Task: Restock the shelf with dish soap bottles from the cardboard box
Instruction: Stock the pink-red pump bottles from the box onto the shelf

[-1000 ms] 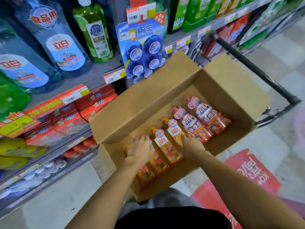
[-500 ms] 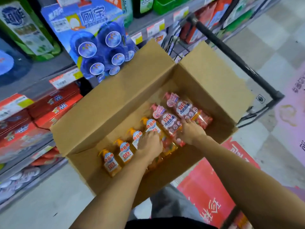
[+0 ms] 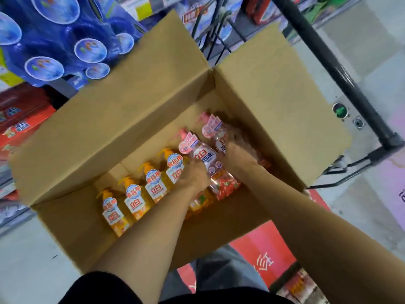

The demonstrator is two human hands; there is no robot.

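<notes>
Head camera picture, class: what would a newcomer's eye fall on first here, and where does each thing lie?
The open cardboard box fills the middle, with a row of orange dish soap bottles and pink dish soap bottles lying on its floor. Both the left hand and right hand reach in among the pink ones. Bright blue packs hang upper left.
</notes>
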